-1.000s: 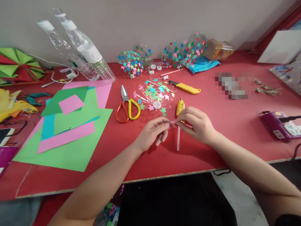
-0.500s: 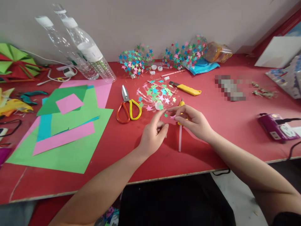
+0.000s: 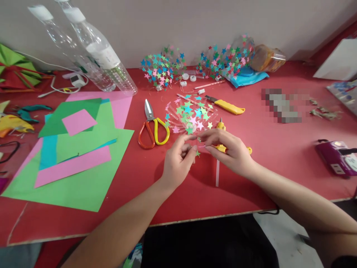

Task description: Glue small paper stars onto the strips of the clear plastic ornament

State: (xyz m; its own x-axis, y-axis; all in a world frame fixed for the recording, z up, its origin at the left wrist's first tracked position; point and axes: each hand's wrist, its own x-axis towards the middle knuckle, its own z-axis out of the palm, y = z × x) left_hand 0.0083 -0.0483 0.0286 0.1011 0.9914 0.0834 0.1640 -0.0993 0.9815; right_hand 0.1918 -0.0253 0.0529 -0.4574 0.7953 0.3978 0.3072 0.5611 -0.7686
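My right hand (image 3: 232, 150) pinches a small pink paper star (image 3: 201, 146) between thumb and forefinger. Facing it, my left hand (image 3: 178, 156) has curled fingers, and what they grip is too small to make out. Between the hands show green stars (image 3: 198, 153). Just beyond the fingertips lies a clear plastic piece cut into strips, dotted with coloured stars (image 3: 188, 109). A yellow glue gun (image 3: 221, 125) lies partly hidden under my right hand, its clear glue stick (image 3: 217, 173) pointing towards me.
Scissors (image 3: 157, 132) lie left of the hands, a yellow cutter (image 3: 230, 107) behind. Coloured paper sheets (image 3: 80, 193) and plastic bottles (image 3: 106, 59) stand left. Star-covered balls (image 3: 158, 70) line the wall. A purple power socket (image 3: 338, 156) sits right.
The view has shifted a little. The pink star in my right hand has come closer to my left fingers, and its outline now looks thin, as if turned edge-on.
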